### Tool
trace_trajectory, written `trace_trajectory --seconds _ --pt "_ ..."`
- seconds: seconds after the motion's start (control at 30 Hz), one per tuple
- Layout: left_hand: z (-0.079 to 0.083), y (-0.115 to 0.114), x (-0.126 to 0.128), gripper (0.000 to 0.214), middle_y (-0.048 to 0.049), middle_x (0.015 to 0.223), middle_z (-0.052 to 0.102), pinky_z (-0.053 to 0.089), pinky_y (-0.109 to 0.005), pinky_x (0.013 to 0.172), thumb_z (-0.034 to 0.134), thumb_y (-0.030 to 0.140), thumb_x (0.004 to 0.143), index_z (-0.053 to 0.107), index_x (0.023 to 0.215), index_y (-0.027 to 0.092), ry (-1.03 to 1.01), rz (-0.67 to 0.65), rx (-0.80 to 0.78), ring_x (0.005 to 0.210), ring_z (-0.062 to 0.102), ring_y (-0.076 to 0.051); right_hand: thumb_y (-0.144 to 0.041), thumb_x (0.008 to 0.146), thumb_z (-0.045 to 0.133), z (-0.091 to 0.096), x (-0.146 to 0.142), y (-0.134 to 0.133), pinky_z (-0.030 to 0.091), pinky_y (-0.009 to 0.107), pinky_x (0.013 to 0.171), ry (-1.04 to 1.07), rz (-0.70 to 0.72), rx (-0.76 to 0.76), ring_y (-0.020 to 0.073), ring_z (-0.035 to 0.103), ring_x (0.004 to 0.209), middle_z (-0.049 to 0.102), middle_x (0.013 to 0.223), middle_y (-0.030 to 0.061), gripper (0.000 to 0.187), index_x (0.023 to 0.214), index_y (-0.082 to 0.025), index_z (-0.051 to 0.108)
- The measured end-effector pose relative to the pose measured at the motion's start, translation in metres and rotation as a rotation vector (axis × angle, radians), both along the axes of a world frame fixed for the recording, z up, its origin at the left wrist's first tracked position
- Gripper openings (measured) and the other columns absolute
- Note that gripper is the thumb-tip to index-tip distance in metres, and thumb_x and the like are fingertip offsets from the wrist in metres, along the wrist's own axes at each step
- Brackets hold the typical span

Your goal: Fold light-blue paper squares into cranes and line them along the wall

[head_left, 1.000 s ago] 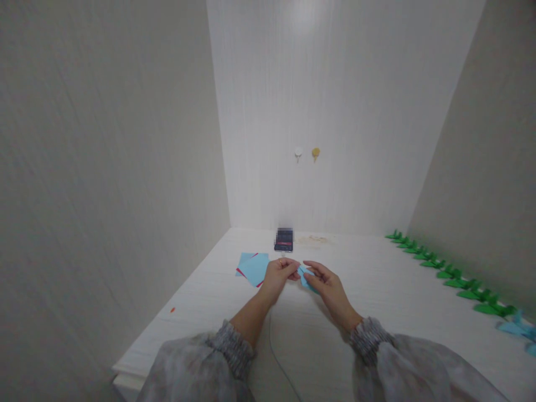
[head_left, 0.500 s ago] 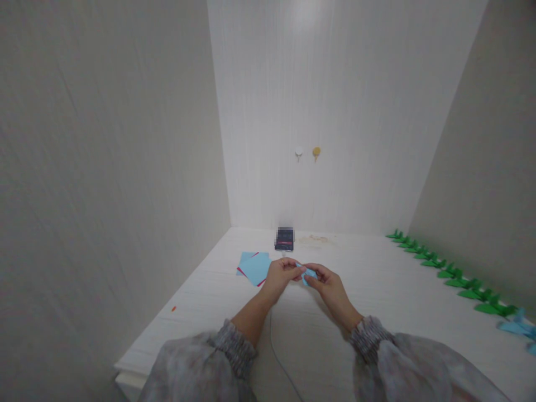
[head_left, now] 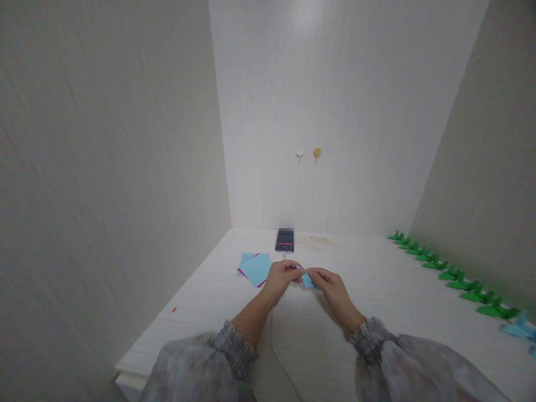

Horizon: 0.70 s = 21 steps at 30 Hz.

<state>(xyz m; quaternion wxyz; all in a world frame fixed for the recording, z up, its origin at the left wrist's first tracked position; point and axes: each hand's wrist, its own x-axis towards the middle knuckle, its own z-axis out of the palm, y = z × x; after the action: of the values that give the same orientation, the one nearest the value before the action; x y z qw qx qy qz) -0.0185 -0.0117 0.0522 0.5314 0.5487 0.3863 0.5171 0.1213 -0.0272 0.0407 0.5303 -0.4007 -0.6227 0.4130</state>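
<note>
A small folded piece of light blue paper (head_left: 309,280) is held between both hands just above the white table (head_left: 389,290). My left hand (head_left: 282,277) pinches its left end with closed fingers; a ring shows on one finger. My right hand (head_left: 333,287) pinches the right end, fingers curled around it. Most of the paper is hidden by the fingers.
A stack of flat light blue sheets with a red edge (head_left: 254,267) lies just left of my left hand. A dark phone (head_left: 285,240) stands at the back. Folded green paper shapes (head_left: 450,274) line the right wall, with blue ones (head_left: 519,329) at the near end. A thin cable (head_left: 278,357) runs toward me.
The hands have drawn closer together around the blue paper, and less of the paper shows now than a second ago. The view has shifted slightly.
</note>
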Motion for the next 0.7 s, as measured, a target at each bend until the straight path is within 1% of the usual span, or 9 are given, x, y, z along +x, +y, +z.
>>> trace_trajectory --seconds 0.17,0.43,0.7 --pt "-0.0037 0.0015 -0.0010 0.021 0.0001 0.050 0.055 0.039 -0.020 0.052 0.063 0.028 0.054 0.060 0.065 0.010 -0.007 -0.014 0.025 0.047 0.049 -0.008 -0.039 0.069 0.052 -0.0029 0.0012 0.0039 0.040 0.024 0.063 -0.076 -0.019 0.007 0.0148 0.053 0.065 0.063 0.069 0.0044 0.029 0.074 -0.013 0.064" --pt "-0.0051 0.0029 0.0001 0.020 0.0007 0.049 0.054 0.039 -0.021 0.051 0.063 0.026 0.054 0.060 0.065 0.010 0.018 -0.015 0.016 0.046 0.049 -0.008 -0.040 0.070 0.047 -0.0007 0.0008 0.0028 0.039 0.023 0.056 -0.190 -0.070 0.035 0.0142 0.051 0.059 0.061 0.063 0.0034 0.032 0.070 -0.013 0.064" --pt "-0.0065 0.0047 0.0010 0.019 0.0004 0.048 0.055 0.039 -0.020 0.049 0.064 0.026 0.054 0.059 0.062 0.010 0.010 -0.017 0.002 0.045 0.050 -0.008 -0.040 0.073 0.041 -0.0003 -0.0003 0.0007 0.034 0.021 0.049 -0.246 -0.078 0.062 0.0114 0.045 0.052 0.053 0.055 0.0007 0.033 0.064 -0.013 0.059"
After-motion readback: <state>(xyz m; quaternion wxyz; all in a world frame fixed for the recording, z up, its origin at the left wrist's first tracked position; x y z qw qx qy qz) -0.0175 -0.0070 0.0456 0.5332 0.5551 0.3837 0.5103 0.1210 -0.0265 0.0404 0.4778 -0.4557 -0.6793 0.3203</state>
